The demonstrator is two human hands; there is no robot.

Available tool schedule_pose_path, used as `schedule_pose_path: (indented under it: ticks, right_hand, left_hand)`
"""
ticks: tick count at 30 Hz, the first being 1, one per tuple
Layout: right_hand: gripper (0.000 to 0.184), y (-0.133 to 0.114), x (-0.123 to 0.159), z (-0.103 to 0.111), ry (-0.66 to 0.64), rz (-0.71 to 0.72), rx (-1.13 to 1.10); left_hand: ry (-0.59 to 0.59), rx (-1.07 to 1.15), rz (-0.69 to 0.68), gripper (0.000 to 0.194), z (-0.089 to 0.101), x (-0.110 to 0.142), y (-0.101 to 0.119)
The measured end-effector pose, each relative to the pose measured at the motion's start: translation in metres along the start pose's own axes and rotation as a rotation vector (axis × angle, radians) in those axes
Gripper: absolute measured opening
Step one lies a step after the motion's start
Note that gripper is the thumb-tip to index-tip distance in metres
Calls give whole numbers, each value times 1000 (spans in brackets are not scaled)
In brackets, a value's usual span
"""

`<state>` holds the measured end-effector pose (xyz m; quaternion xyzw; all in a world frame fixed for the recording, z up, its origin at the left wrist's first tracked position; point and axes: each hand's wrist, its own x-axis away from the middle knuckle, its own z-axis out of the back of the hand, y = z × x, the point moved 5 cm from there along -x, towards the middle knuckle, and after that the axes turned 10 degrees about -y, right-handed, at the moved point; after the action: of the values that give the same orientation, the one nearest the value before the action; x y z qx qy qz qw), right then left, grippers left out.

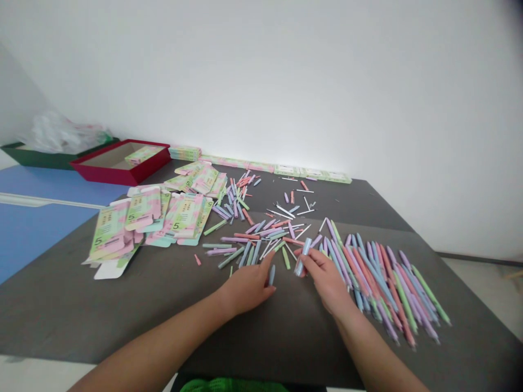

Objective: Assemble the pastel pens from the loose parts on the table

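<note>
My left hand (249, 284) lies on the dark grey table (122, 305), fingers curled around a short blue pen part (272, 274) at its fingertips. My right hand (327, 277) is closed on a light blue pen barrel (303, 256) that points up and away. Right of that hand lies a heap of assembled pastel pens (384, 283). Loose pen parts and white refills (261, 237) are scattered just beyond both hands.
Flat printed cardboard packs (155, 215) lie in a spread at the left. A red tray (118, 160) and a green tray (41, 155) stand at the back left. Filled packs (286, 170) line the white wall. A blue surface (36, 218) adjoins the table's left side.
</note>
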<state>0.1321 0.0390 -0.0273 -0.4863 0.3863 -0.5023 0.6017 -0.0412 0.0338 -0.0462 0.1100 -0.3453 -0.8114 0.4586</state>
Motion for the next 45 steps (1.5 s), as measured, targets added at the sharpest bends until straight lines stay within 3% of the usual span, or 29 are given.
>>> schedule_pose_path:
  ticks: [6, 9, 13, 16, 20, 25, 31, 34, 39, 41, 45]
  right_hand:
    - [26, 9, 3, -4, -8, -39, -304]
    - [25, 10, 4, -5, -13, -88, -444]
    - [25, 10, 6, -4, 2, -147, -522]
    - [24, 11, 7, -2, 10, -173, -590]
    - [20, 18, 7, -4, -50, -261, -821]
    - [18, 26, 5, -3, -39, -327, -904]
    - [22, 14, 6, 2, -2, -174, -493]
    - [26, 10, 6, 1, -54, -151, -133]
    - [34, 16, 6, -8, -196, -231, 765]
    - [34, 22, 7, -14, -242, -290, 947]
    - [39, 25, 10, -19, -258, -346, 1091]
  left_hand:
    - [1, -153, 90, 72, -10, -6, -3]
    - [33, -201, 122, 63, -1, -10, -2]
    - [81, -348, 196, 28, 25, -25, -5]
    - [74, -433, 307, 28, 39, -43, -14]
    - [31, -448, 355, 27, 40, -65, -23]
    - [25, -445, 395, 29, 48, -69, -32]
    - [43, -448, 454, 38, 75, -53, -44]
    - [38, -455, 471, 36, 78, -46, -49]
    - [25, -462, 489, 36, 78, -36, -56]
    - [21, -464, 497, 36, 78, -32, -58]
    - [-7, -462, 504, 32, 72, -24, -59]
